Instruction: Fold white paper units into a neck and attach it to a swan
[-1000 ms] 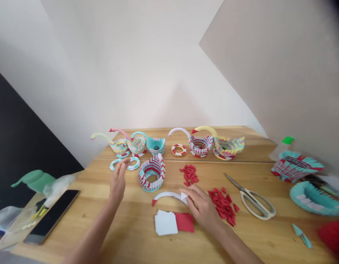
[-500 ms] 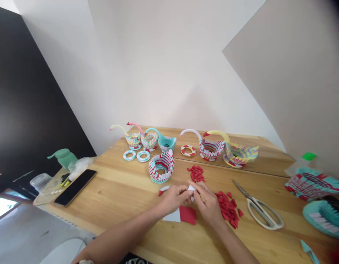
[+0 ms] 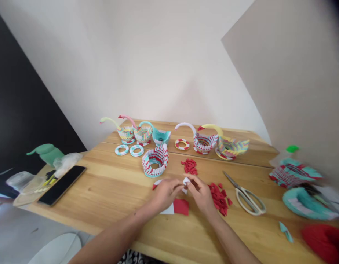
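A small white piece of folded paper (image 3: 186, 180) is pinched between my two hands above the table. My left hand (image 3: 165, 193) closes its fingers on the left side of it. My right hand (image 3: 199, 191) grips it from the right with thumb and fingers. Below my hands lie white paper (image 3: 167, 210) and red paper (image 3: 181, 207), side by side and partly hidden. A pile of small folded red paper pieces (image 3: 219, 198) is just right of my right hand. Beyond the hands lies a second red pile (image 3: 189, 167). An unfinished-looking paper basket (image 3: 155, 163) stands behind my left hand.
Several swan-shaped paper baskets (image 3: 204, 143) line the table's back, with paper rings (image 3: 137, 150) before them. Scissors (image 3: 248, 198) lie at right. A red and turquoise basket (image 3: 293, 174) and a turquoise piece (image 3: 304, 205) are farther right. A phone (image 3: 62, 185) lies left.
The camera view has shifted, so the table's things appear farther left and slightly higher. Both hands still hold the white paper, with the right fingers slightly repositioned on it.
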`<state>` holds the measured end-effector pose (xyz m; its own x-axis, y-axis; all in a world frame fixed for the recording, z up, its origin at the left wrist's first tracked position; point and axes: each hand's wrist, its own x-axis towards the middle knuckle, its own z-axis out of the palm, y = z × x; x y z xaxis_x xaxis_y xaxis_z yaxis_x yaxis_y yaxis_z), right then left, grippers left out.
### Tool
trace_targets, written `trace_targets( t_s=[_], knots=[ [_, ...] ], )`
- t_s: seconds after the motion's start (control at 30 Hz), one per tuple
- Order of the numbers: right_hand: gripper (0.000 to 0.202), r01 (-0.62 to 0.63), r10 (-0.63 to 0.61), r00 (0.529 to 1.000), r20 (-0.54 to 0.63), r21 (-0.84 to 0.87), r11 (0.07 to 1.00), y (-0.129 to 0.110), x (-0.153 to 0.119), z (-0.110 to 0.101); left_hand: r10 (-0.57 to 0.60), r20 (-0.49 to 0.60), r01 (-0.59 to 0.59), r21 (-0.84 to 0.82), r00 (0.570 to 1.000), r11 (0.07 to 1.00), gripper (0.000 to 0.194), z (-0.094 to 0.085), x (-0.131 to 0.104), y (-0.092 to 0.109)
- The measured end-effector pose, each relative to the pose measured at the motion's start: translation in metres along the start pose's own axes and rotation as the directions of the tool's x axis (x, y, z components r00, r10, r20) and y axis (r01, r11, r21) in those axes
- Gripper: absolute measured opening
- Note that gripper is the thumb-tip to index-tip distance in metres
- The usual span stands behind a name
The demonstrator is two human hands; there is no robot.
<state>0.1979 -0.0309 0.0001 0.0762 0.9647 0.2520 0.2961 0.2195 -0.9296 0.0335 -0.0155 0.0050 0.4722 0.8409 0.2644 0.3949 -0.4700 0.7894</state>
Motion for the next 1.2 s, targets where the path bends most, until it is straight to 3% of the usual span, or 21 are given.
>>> trace_targets(
  t_s=[0.2, 0.47, 0.67, 0.83, 1.0, 1.2],
  knots=[
    [0.028, -0.062, 0.059, 0.998, 0.035, 0.102, 0.993, 0.003, -0.003, 0.007, -0.028, -0.11, 0.023, -0.044, 0.994, 0.999, 0.018, 0.001, 0.002, -0.011],
    [0.028, -0.037, 0.037, 0.999, 0.013, 0.061, 0.997, 0.006, -0.004, 0.008, 0.047, -0.116, -0.046, 0.01, 0.992, 0.999, 0.019, -0.001, 0.002, -0.006],
    [0.029, 0.036, -0.036, 0.999, 0.004, -0.036, 0.999, 0.01, -0.009, 0.013, -0.011, -0.166, 0.003, -0.043, 0.986, 0.999, 0.02, 0.004, 0.001, -0.01],
    [0.031, 0.015, -0.015, 0.999, 0.037, 0.015, 1.0, 0.003, -0.012, 0.015, -0.15, -0.199, 0.099, -0.248, 0.968, 0.964, 0.019, 0.002, 0.003, -0.004],
    [0.027, -0.151, 0.116, 0.982, 0.146, 0.256, 0.955, -0.004, -0.008, 0.01, -0.236, -0.083, 0.176, -0.448, 0.968, 0.876, 0.02, -0.004, 0.005, 0.002],
    [0.023, -0.291, 0.236, 0.954, 0.183, 0.397, 0.87, -0.007, -0.003, 0.007, -0.275, 0.077, 0.261, -0.624, 0.958, 0.737, 0.024, -0.005, 0.007, 0.002]
  ],
)
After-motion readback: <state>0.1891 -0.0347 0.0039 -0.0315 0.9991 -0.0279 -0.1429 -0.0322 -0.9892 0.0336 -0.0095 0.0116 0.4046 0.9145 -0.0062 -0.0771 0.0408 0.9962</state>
